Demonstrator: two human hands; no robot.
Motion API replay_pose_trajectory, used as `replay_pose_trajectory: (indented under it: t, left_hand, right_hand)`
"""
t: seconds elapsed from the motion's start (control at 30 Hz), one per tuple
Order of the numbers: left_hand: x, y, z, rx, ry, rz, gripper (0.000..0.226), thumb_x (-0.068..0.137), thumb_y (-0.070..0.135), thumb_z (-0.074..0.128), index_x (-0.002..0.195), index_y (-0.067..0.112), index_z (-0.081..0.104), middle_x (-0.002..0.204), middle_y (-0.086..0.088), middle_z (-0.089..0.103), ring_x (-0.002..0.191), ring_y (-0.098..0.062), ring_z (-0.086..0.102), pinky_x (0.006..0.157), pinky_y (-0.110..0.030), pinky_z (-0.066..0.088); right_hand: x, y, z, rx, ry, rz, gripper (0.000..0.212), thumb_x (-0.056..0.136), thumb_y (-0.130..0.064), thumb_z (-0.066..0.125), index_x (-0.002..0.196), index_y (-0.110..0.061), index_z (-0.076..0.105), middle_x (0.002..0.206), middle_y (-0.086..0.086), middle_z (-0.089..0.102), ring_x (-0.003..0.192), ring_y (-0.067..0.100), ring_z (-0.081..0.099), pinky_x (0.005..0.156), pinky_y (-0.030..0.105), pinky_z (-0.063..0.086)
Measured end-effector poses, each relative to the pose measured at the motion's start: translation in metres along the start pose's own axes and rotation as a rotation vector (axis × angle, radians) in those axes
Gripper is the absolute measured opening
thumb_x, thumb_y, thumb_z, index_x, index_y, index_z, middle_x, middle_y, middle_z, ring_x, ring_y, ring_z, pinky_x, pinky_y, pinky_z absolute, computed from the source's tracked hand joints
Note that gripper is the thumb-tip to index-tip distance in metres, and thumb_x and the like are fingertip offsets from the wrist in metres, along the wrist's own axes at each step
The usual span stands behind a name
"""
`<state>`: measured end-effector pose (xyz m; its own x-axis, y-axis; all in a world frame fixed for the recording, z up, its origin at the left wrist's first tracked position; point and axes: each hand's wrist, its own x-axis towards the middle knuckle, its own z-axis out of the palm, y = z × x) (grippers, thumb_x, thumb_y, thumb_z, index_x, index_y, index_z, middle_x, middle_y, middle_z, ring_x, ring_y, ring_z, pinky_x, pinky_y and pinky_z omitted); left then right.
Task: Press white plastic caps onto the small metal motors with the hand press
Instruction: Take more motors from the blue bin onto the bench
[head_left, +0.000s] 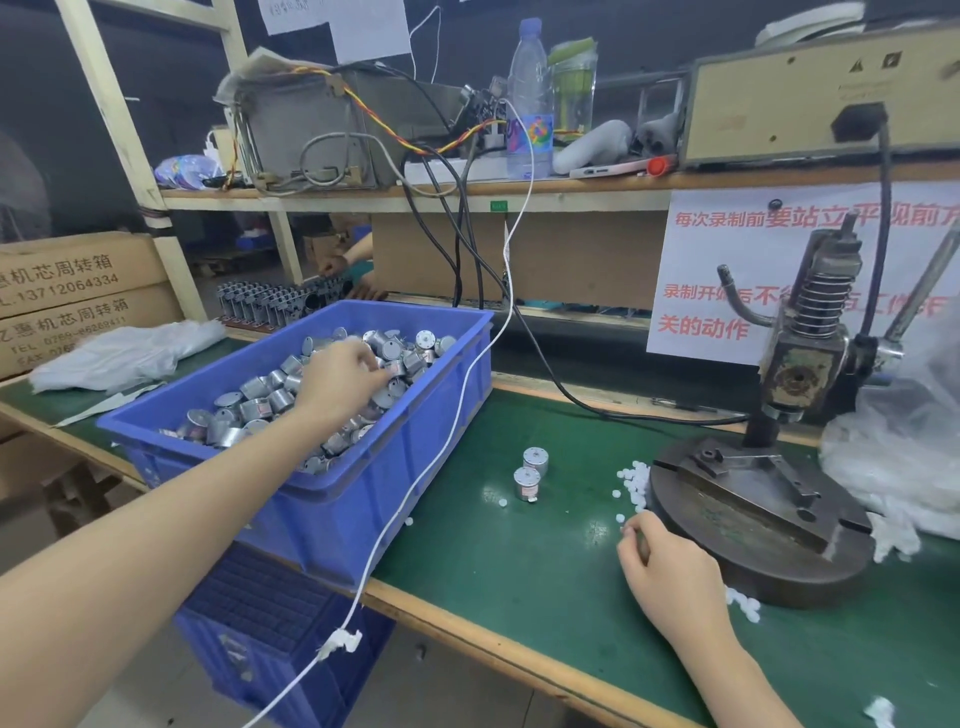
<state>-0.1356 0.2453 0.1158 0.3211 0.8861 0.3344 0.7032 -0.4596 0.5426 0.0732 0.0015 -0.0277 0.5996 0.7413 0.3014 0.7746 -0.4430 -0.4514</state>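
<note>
Hand press (753, 535): rusty dark iron, round flat base, coiled spring. Against base's left edge: small round white caps (636, 483). Further left: two shiny cylindrical motors (527, 483) upright on green mat (519, 566). Far left: blue plastic bin (363, 512) of loose motors (280, 400); left hand (340, 382) inside, fingers curled, grip indiscernible. Right hand (662, 564) beside base, thumb and forefinger pinching cap (627, 530).

Bare forearms (156, 545), left hand (340, 382), right hand (662, 566)

Single head-worn wide view, facing forward and down. Close range: bench (519, 571) runs under and beyond the fingers (366, 357).
</note>
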Motion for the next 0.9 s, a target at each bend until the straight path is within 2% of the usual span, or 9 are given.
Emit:
replay_pose_trajectory:
  t: [0.07,0.13,0.27,0.37,0.47,0.6,0.77,0.8,0.9]
  left_hand:
    - [-0.007,0.023,0.004,0.126,0.178,0.226,0.017,0.088,0.026,0.061,0.082,0.01,0.056,0.084,-0.004,0.052,0.065,-0.025,0.055,0.059,-0.032,0.042]
    - [-0.015,0.046,0.014,0.125,0.198,0.375,0.018,0.089,0.025,0.059,0.085,0.008,0.055,0.088,-0.002,0.044,0.07,-0.028,0.05,0.062,-0.033,0.039]
    - [-0.035,0.081,0.056,0.12,0.043,0.501,0.019,0.091,0.027,0.055,0.093,0.008,0.054,0.094,-0.006,0.047,0.074,-0.03,0.053,0.066,-0.039,0.045]
    - [-0.048,0.086,0.094,0.193,-0.112,0.511,0.021,0.093,0.03,0.053,0.099,0.01,0.053,0.101,-0.007,0.046,0.08,-0.031,0.055,0.07,-0.038,0.044]
    - [-0.058,0.076,0.129,0.151,-0.205,0.396,0.021,0.093,0.03,0.053,0.098,0.009,0.053,0.094,-0.004,0.042,0.083,-0.031,0.056,0.066,-0.032,0.036]
    - [-0.054,0.06,0.155,-0.15,-0.195,0.061,0.019,0.091,0.028,0.056,0.086,0.01,0.054,0.088,-0.002,0.048,0.069,-0.025,0.061,0.063,-0.031,0.043]
    - [-0.032,0.045,0.164,-0.433,-0.196,-0.334,0.026,0.087,0.026,0.063,0.07,0.012,0.05,0.077,-0.003,0.056,0.055,-0.01,0.049,0.037,-0.01,0.036]
    - [-0.03,0.042,0.166,-0.45,-0.213,-0.381,0.03,0.089,0.026,0.06,0.066,0.013,0.047,0.073,-0.003,0.053,0.056,-0.012,0.047,0.037,-0.011,0.036]
    - [-0.027,0.036,0.171,-0.388,-0.23,-0.407,0.034,0.094,0.025,0.049,0.063,0.012,0.044,0.067,-0.004,0.047,0.072,-0.025,0.048,0.063,-0.025,0.039]
  right_hand:
    - [-0.001,0.0,0.0,0.001,-0.003,0.004,0.006,0.095,-0.027,0.041,0.09,-0.024,0.042,0.069,-0.004,0.062,0.074,0.021,0.062,0.066,0.028,0.041]
    - [0.0,-0.001,0.0,-0.004,-0.001,0.009,0.006,0.095,-0.028,0.041,0.089,-0.026,0.039,0.071,-0.004,0.064,0.074,0.02,0.063,0.066,0.028,0.041]
    - [0.0,0.002,0.001,0.001,-0.004,0.023,0.006,0.094,-0.028,0.042,0.089,-0.027,0.039,0.067,-0.004,0.062,0.074,0.02,0.063,0.065,0.028,0.039]
    - [0.0,0.002,0.002,-0.009,0.004,0.015,0.009,0.094,-0.026,0.043,0.094,-0.021,0.05,0.068,-0.002,0.064,0.074,0.022,0.063,0.065,0.029,0.04]
    - [0.001,0.003,0.002,0.001,0.009,0.02,0.015,0.093,-0.024,0.045,0.098,-0.016,0.056,0.067,0.0,0.064,0.072,0.025,0.062,0.065,0.03,0.042]
    - [0.001,0.003,0.003,0.023,0.015,0.023,0.014,0.092,-0.022,0.046,0.097,-0.014,0.056,0.065,0.002,0.062,0.069,0.028,0.06,0.065,0.031,0.043]
    - [0.001,0.003,0.003,0.025,0.006,0.03,0.013,0.092,-0.022,0.045,0.095,-0.014,0.055,0.065,0.003,0.062,0.069,0.028,0.06,0.064,0.031,0.043]
    - [0.002,0.003,0.003,0.025,0.006,0.029,0.011,0.092,-0.022,0.045,0.093,-0.015,0.054,0.064,0.002,0.061,0.069,0.028,0.06,0.064,0.03,0.043]
    - [0.001,0.002,0.003,0.02,0.012,0.01,0.007,0.093,-0.023,0.045,0.087,-0.019,0.046,0.06,-0.002,0.052,0.067,0.027,0.059,0.063,0.031,0.042]
